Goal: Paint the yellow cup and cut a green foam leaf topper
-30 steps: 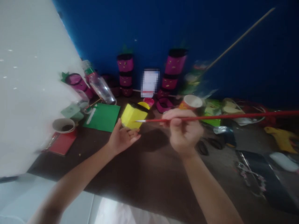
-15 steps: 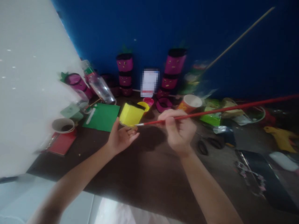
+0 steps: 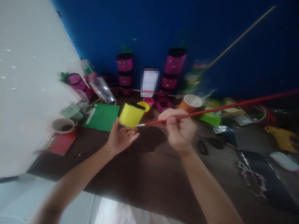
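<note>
Yellow and squarish, the box (image 3: 131,115) is held over the surface (image 3: 130,174), nearer its back edge than its front. The left hand (image 3: 121,137) grips it from below and the side; the right hand (image 3: 179,129), apart from the left, pinches a long red paintbrush (image 3: 217,109). Its tip has moved from the box's face to its lower edge, so the edge is probably what is being worked now. Behind sit a small yellow pot (image 3: 146,106) and a pink one; a green sheet (image 3: 105,118) lies to the left, and purple figures (image 3: 125,64) stand along the back edge.
</note>
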A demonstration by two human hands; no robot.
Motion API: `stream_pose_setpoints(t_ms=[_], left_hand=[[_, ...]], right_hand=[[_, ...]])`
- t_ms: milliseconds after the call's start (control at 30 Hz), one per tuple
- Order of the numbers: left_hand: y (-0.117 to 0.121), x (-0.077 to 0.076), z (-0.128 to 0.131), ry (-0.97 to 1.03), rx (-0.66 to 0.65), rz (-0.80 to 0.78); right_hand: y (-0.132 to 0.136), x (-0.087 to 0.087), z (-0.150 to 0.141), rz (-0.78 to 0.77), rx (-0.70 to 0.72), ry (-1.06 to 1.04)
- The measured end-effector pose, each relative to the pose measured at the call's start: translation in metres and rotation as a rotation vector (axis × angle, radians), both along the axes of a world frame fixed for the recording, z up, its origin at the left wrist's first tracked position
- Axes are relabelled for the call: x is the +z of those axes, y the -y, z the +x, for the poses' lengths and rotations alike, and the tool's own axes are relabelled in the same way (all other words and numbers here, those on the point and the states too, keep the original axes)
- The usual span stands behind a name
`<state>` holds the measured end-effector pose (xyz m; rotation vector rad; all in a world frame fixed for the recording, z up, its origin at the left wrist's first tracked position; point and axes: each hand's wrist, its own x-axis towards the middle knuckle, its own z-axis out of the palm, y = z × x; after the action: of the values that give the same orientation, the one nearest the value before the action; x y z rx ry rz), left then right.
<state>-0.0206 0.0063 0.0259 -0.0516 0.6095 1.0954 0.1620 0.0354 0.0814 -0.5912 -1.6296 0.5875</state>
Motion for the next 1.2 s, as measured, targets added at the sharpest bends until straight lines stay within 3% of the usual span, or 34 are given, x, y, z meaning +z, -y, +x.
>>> stream_pose_setpoints(t_ms=[967, 1200], left_hand=[[0.0022, 0.0040, -0.0017, 0.052, -0.022, 0.014], [0.0011, 0.0067, -0.0015, 0.058, 0.022, -0.019]], right_hand=[[0.0017, 0.0001, 0.0003, 0.027, -0.002, 0.019], [-0.0007, -0.0012, -0.0001, 0.004, -0.103, -0.200]])
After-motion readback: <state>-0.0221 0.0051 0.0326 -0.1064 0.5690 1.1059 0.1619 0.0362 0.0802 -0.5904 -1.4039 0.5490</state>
